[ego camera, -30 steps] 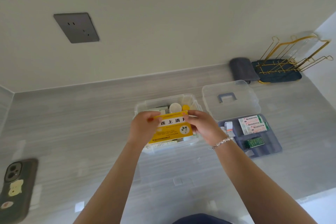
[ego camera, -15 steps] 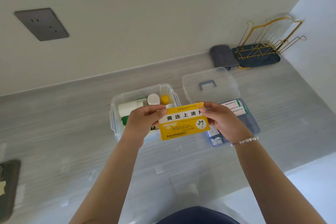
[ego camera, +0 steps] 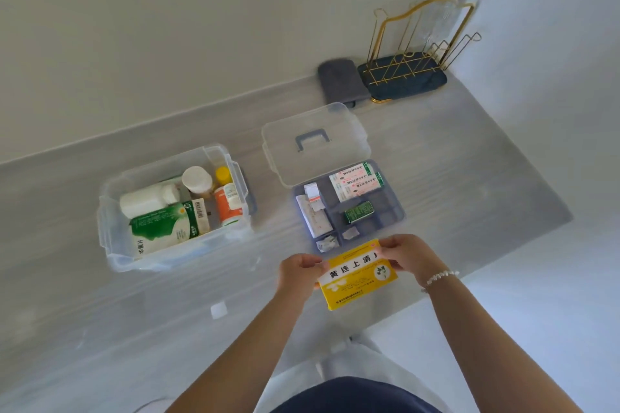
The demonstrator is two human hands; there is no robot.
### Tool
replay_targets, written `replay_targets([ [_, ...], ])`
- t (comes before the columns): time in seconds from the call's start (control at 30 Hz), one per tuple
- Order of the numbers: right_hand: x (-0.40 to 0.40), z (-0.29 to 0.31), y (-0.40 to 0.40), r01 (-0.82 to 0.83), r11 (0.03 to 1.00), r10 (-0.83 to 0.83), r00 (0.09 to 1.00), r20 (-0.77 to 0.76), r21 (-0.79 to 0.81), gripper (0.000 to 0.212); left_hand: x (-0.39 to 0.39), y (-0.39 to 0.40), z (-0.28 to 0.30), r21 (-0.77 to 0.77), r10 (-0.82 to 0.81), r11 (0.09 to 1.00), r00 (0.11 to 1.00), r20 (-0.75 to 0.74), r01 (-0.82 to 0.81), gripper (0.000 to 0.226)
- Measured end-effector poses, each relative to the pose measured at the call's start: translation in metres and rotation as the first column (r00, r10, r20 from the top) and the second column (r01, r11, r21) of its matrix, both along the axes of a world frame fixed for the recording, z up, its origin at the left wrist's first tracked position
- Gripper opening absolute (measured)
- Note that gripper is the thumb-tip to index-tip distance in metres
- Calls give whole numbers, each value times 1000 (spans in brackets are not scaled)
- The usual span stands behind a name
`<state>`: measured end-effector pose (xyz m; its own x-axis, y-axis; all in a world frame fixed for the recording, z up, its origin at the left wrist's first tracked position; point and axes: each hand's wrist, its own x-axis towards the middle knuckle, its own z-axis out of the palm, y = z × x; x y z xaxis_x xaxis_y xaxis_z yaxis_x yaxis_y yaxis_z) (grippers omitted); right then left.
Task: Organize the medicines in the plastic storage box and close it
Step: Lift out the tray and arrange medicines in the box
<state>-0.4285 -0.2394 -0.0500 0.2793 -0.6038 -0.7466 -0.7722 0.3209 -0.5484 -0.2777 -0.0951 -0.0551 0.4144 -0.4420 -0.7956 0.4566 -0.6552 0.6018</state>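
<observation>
A yellow medicine box [ego camera: 357, 282] with Chinese print is held at the counter's front edge by both hands: my left hand [ego camera: 299, 273] grips its left end, my right hand [ego camera: 407, 253] its upper right corner. The clear plastic storage box [ego camera: 110, 245] stands open to the left. Inside it are a white bottle [ego camera: 142, 200], a green-and-white carton [ego camera: 167, 225], an orange bottle [ego camera: 228, 204] and smaller capped bottles. Just beyond my hands lies the grey divided tray [ego camera: 389, 208] with sachets and small packs. The clear lid [ego camera: 315, 141] with a grey handle rests behind the tray.
A folded grey cloth [ego camera: 339, 82] and a gold wire rack [ego camera: 416, 43] on a dark blue base stand at the back right corner by the wall. The grey counter ends close to my body and at the right.
Both hands lifted the yellow box out of the storage box and carried it right and toward me, to the front of the grey tray. The camera view shifted left, hiding the phone.
</observation>
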Motion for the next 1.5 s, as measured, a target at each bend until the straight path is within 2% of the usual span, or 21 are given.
replay_targets([
  [0.07, -7, -10, -1, -1, 999, -1, 999, -52, -36, 19, -11, -3, -11, 52, 44, 998, 999, 25, -45, 11],
  [0.17, -9, -19, -2, -171, 974, 145, 975, -169, -150, 25, -22, -10, -19, 104, 70, 991, 990, 122, -83, 15],
  [0.2, -9, -20, -1, -178, 966, 146, 974, -175, -185, 26, -24, -12, -20, 119, 77, 988, 985, 152, -96, 15],
  [0.33, -10, -24, 1, -1, 967, -12, 999, -53, -254, 21, -29, -15, -23, 142, 152, 974, 974, 166, -176, 30],
  [0.4, -10, -25, 2, 63, 965, -67, 998, -8, -253, 20, -30, -16, -24, 145, 167, 971, 972, 168, -192, 30],
  [0.6, -8, -19, 1, 100, 953, -102, 995, 6, -288, 29, -30, -14, -17, 123, 165, 973, 963, 215, -195, 41],
  [0.7, 1, -5, 2, 65, 947, -51, 997, 52, -316, 24, -25, -10, -9, 74, 147, 982, 952, 269, -173, 40],
  [0.8, 20, 16, 5, 7, 962, 39, 986, 164, -273, 13, -14, -8, 7, -26, 159, 987, 927, 341, -160, 33],
  [0.9, 44, 40, 13, -48, 973, 116, 948, 298, -225, 9, 4, -6, 27, -127, 184, 981, 895, 407, -144, 21],
  [1.03, 82, 65, 29, -101, 966, 197, 884, 424, -237, 2, 32, 7, 55, -237, 170, 970, 865, 472, -62, 4],
  [1.13, 113, 77, 46, -150, 955, 259, 846, 466, -257, 6, 56, 26, 72, -281, 183, 959, 838, 514, -37, 12],
  [1.33, 175, 87, 82, -245, 932, 354, 782, 513, -269, 9, 114, 72, 89, -263, 183, 965, 761, 622, -17, 16],
  [1.5, 216, 78, 105, -255, 931, 360, 757, 545, -261, 12, 160, 97, 83, -176, 189, 980, 740, 645, -97, 12],
])
